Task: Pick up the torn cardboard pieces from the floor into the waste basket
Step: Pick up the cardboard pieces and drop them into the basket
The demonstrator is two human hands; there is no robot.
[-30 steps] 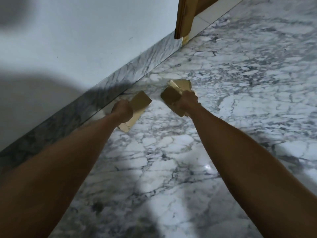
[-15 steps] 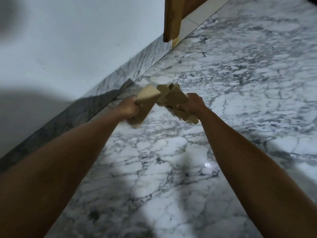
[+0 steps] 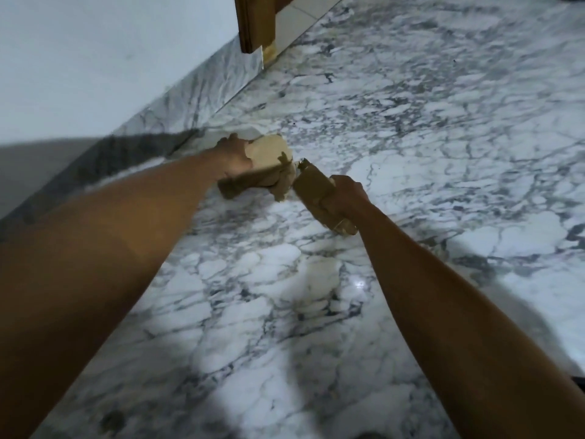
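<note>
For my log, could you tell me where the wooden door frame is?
In the head view, the wooden door frame stands top centre, where the white wall ends.

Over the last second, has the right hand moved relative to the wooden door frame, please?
Yes. The right hand, gripping cardboard pieces, has come nearer the camera and away from the wooden door frame.

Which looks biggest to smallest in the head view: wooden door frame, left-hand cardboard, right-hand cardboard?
1. Left-hand cardboard, the bundle in the left hand.
2. Right-hand cardboard, in the right hand; close call, partly hidden.
3. Wooden door frame: farther off and cropped, so unsure.
</note>
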